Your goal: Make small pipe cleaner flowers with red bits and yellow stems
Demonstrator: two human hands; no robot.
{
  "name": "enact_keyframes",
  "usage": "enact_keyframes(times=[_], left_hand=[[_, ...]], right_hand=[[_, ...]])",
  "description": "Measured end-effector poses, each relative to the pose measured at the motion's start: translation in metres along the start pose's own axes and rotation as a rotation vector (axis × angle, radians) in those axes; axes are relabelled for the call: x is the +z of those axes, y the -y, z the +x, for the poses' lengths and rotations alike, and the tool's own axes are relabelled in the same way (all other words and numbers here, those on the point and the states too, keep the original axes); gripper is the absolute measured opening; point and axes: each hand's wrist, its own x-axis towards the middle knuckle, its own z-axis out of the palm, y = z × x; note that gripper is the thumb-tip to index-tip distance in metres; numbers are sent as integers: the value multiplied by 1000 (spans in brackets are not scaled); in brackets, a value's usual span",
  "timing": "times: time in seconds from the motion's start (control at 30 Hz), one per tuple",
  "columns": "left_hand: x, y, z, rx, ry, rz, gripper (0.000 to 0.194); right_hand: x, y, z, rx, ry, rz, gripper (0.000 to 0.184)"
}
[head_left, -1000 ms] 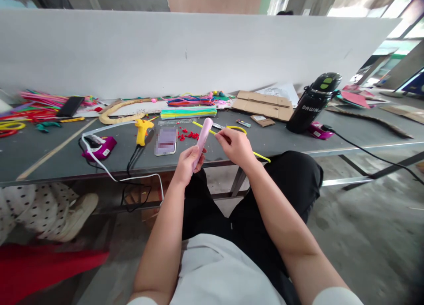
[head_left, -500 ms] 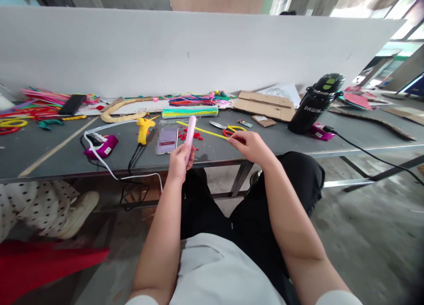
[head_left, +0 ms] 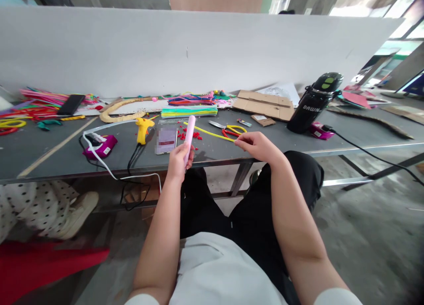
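My left hand (head_left: 179,160) is wrapped round the lower end of a smooth pink stick-shaped object (head_left: 190,130). It points up and away from me above the table's front edge; its exact kind is unclear. My right hand (head_left: 255,144) pinches the near end of a thin yellow pipe cleaner (head_left: 212,133), which runs leftward and passes behind the pink object. Scissors with yellow and red handles (head_left: 239,128) lie just beyond my right fingers. Small red pieces (head_left: 195,136) are scattered past the pink object, next to a phone (head_left: 167,139) lying on the table.
A yellow glue gun (head_left: 142,130) and a purple power socket (head_left: 101,147) with cables are at left. Bundled pipe cleaners (head_left: 188,111) and cardboard (head_left: 263,105) lie along the white partition (head_left: 132,53). A black bottle (head_left: 313,104) stands at right. Another person's shoe (head_left: 79,214) shows below left.
My right hand has moved right, with the yellow pipe cleaner drawn along. My left hand has shifted slightly left, and the pink object stands more upright. The scissors are now uncovered.
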Motion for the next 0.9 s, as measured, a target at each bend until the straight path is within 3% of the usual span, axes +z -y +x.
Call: enact_keyframes(times=[0.27, 0.53, 0.9], left_hand=[[14, 2, -7, -89, 188, -28, 45], [28, 13, -9, -121, 277, 4, 47], [32, 12, -9, -80, 190, 156, 42]], right_hand=[[17, 4, 12, -11, -246, 102, 37], [55, 23, 20, -124, -86, 129, 29], [60, 26, 18, -124, -67, 82, 28]])
